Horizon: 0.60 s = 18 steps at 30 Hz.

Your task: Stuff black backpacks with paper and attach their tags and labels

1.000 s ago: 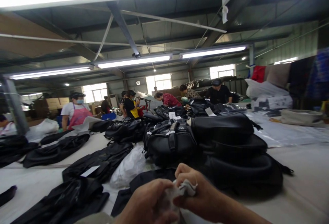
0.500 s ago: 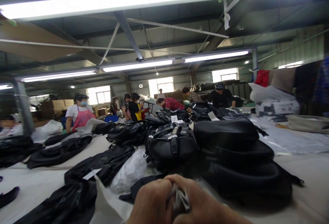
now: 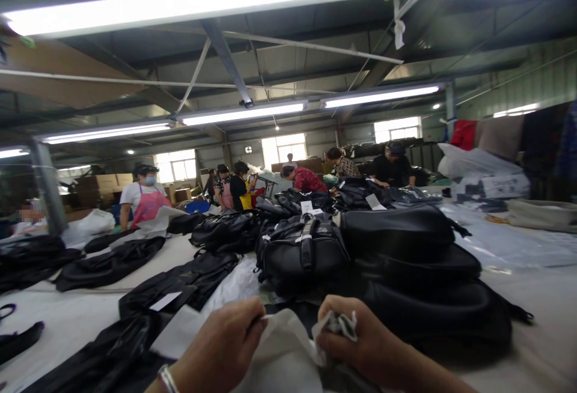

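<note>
We see our left hand, a silvery bracelet at its wrist, with thumb and forefinger pinched together on the edge of a thin white sheet. Our right hand is closed in a fist on a crumpled bunch of similar material — folds poke out past the fingers. The sheet hangs between our two hands, low in front of us, over the near side of the table. Just beyond it sits a black backpack with a strap down its front; to the right we have a stack of black bags. Left of our hands, a white card lies on black bags. Across the table stands a co-worker in a pink apron.
</note>
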Each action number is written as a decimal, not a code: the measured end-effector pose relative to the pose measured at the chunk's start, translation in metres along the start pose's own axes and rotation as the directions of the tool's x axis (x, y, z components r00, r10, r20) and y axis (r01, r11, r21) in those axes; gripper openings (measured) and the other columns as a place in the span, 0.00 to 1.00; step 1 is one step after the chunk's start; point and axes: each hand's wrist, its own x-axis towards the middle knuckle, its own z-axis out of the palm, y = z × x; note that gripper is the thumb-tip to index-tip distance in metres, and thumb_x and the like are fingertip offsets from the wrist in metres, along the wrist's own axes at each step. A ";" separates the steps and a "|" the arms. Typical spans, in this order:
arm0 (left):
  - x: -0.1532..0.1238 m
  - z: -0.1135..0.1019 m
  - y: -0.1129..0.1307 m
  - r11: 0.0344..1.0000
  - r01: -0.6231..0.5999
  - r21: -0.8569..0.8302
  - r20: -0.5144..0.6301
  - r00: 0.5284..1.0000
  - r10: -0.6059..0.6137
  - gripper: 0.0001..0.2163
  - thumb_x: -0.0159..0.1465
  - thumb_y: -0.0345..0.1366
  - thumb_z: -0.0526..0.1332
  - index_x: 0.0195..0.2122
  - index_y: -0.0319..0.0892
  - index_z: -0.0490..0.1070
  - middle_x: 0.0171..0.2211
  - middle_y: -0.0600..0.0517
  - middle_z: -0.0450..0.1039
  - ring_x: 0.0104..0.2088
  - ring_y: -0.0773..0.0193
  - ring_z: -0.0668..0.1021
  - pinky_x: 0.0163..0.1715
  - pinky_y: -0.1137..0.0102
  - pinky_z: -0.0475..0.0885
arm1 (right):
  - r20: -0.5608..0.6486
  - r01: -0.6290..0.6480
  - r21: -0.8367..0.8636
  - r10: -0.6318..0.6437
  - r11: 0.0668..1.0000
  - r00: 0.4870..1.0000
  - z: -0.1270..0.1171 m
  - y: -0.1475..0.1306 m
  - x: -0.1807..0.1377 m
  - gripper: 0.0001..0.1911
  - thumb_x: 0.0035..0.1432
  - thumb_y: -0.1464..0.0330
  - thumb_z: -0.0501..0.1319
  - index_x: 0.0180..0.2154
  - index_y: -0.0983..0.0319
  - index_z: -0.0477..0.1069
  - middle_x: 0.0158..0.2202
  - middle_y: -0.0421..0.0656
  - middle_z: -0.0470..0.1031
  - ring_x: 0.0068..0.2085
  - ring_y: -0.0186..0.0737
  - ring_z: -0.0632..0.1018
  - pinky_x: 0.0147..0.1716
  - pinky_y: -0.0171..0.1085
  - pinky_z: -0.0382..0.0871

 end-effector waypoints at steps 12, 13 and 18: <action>-0.006 -0.016 0.022 0.989 -0.138 -0.060 0.104 0.984 0.143 0.01 0.61 0.33 0.60 0.32 0.43 0.71 0.32 0.53 0.73 0.32 0.65 0.72 0.30 0.74 0.62 | 0.122 0.046 -0.044 -0.040 0.998 0.992 0.017 -0.002 0.003 0.20 0.54 0.58 0.66 0.24 0.65 0.64 0.23 0.35 0.60 0.25 0.29 0.59 0.22 0.29 0.53; -0.008 -0.021 0.015 0.989 -0.136 -0.061 0.115 0.983 0.142 0.02 0.62 0.34 0.59 0.32 0.43 0.70 0.33 0.52 0.72 0.34 0.65 0.73 0.32 0.74 0.63 | 0.098 0.071 -0.078 -0.063 0.994 0.993 0.013 0.000 0.001 0.19 0.55 0.58 0.66 0.24 0.65 0.64 0.25 0.36 0.62 0.26 0.30 0.62 0.23 0.29 0.55; -0.017 -0.029 0.007 0.975 -0.141 -0.170 0.122 0.979 0.163 0.10 0.68 0.37 0.51 0.33 0.42 0.68 0.34 0.51 0.72 0.35 0.65 0.73 0.36 0.74 0.66 | 0.083 0.227 -0.127 -0.218 0.966 0.972 0.007 -0.004 0.000 0.12 0.54 0.66 0.66 0.24 0.64 0.68 0.45 0.45 0.70 0.42 0.41 0.73 0.41 0.34 0.67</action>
